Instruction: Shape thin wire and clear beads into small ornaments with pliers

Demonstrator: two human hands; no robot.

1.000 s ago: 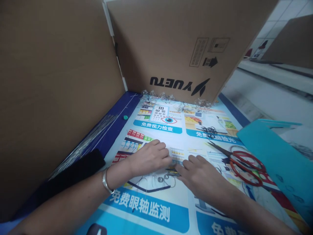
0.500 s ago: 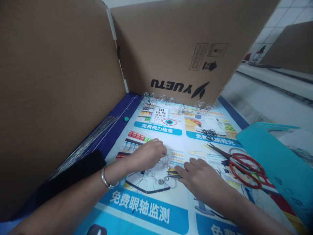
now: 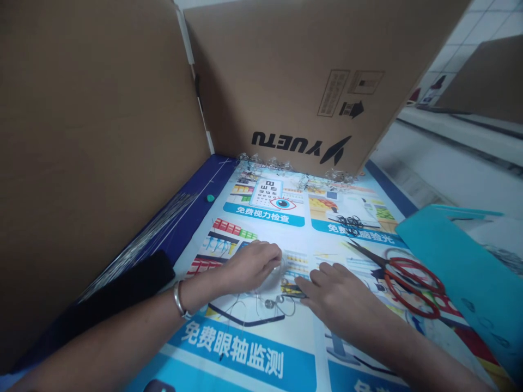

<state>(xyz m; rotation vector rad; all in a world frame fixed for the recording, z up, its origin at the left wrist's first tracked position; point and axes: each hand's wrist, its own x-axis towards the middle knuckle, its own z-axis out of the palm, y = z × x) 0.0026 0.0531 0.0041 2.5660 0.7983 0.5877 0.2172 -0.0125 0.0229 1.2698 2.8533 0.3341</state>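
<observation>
My left hand (image 3: 254, 267), with a silver bangle on the wrist, is closed in a pinch on a thin wire loop (image 3: 281, 267). My right hand (image 3: 335, 294) is closed around a dark tool with two narrow prongs (image 3: 293, 291) that point left; most of it is hidden in the fingers. Just below the prongs lie small shiny round pieces (image 3: 270, 304) on curling wire, and a loop of this wire (image 3: 291, 309) bends beneath the right fingertips. Where the wire meets the prongs is too small to make out.
Red-handled scissors (image 3: 412, 277) lie right of my right hand, near a turquoise holder (image 3: 461, 261). Black coils (image 3: 349, 222) rest beyond. Clear wired pieces (image 3: 327, 178) line the cardboard wall (image 3: 286, 81). Straight wires (image 3: 143, 239) and a black block (image 3: 134, 283) are at the left.
My left hand has moved slightly down and to the right, still pinched. The wire and round pieces have shifted a little under it. My right hand has barely moved.
</observation>
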